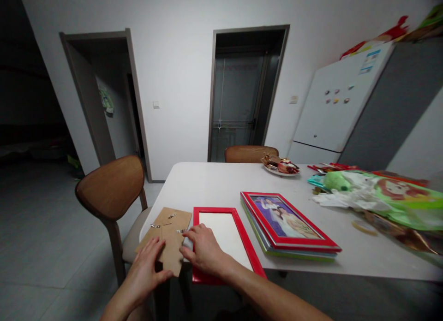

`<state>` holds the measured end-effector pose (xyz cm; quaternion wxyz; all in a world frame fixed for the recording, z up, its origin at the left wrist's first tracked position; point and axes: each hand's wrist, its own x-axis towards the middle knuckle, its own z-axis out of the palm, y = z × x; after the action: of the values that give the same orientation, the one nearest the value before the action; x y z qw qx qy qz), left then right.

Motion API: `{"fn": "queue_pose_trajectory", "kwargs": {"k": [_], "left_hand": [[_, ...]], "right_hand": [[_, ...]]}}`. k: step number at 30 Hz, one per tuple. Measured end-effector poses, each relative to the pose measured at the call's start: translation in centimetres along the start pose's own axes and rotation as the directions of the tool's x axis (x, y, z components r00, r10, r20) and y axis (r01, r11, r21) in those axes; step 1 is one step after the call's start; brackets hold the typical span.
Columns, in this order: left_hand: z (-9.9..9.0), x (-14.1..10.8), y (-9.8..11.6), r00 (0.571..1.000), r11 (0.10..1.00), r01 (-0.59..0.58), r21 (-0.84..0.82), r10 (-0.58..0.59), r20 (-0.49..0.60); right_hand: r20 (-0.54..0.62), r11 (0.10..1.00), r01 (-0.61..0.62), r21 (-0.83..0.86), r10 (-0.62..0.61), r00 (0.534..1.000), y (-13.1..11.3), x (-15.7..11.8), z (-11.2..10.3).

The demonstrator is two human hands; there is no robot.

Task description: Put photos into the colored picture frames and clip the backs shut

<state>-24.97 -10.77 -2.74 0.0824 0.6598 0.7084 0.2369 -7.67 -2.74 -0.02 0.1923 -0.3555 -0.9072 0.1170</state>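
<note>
A: Left hand (147, 265)?
B: Loosely spread on brown backing board (169, 238), table's near edge.
A: Right hand (204, 249)?
B: Fingers curled at board's right side, over red frame (242, 228).

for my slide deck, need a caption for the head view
Two hands on a brown backing board beside an empty red frame, framed photos stacked to the right.

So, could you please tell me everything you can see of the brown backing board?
The backing board is tan, flat and cardboard-like, with small metal clips and a strip-like stand piece on top. It lies askew at the table's near left corner, left of the empty-looking red frame. The left hand touches it; the right hand is at its right edge.
</note>
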Motion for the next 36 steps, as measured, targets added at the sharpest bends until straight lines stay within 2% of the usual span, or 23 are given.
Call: {"fn": "queue_pose_trajectory", "kwargs": {"k": [4,7,11,17,23,29,33,36], "left_hand": [[-0.4,0.2,-2.2,1.0,0.998,-0.001,0.056,0.002,-0.018],[0.0,0.3,-2.3,0.999,0.996,-0.048,0.071,0.05,-0.014],[0.7,0.4,-2.2,0.993,0.997,-0.078,0.016,0.079,-0.09],[0.8,0.9,-2.9,0.986,0.996,-0.082,-0.031,0.076,-0.147],[1.2,0.6,-4.0,0.961,0.997,-0.048,0.06,0.063,-0.271],[0.9,0.8,-3.8,0.982,0.995,-0.094,-0.026,0.088,-0.165],[1.0,1.0,-4.8,0.974,0.999,-0.037,0.025,0.042,-0.225],[0.6,1.1,-4.3,0.967,0.998,-0.059,0.015,0.061,-0.247]], "right_hand": [[-0.004,0.998,0.022,-0.051,-0.023,1.0,-2.1,0.4,1.7],[0.003,0.997,-0.002,-0.082,0.002,1.0,-3.3,0.7,2.4],[0.02,0.998,-0.013,-0.067,0.014,1.0,-4.1,1.0,2.6],[-0.003,1.0,-0.013,-0.013,0.013,1.0,-3.4,1.5,2.8],[-0.02,1.0,-0.007,0.001,0.008,1.0,-3.5,1.3,2.8],[0.003,0.997,-0.063,-0.038,0.063,0.998,-3.8,2.2,2.9],[0.013,0.995,-0.057,0.08,0.056,0.998,-3.0,2.6,2.9],[-0.046,0.983,-0.023,0.181,0.032,0.998,-2.4,2.2,1.4]]}}
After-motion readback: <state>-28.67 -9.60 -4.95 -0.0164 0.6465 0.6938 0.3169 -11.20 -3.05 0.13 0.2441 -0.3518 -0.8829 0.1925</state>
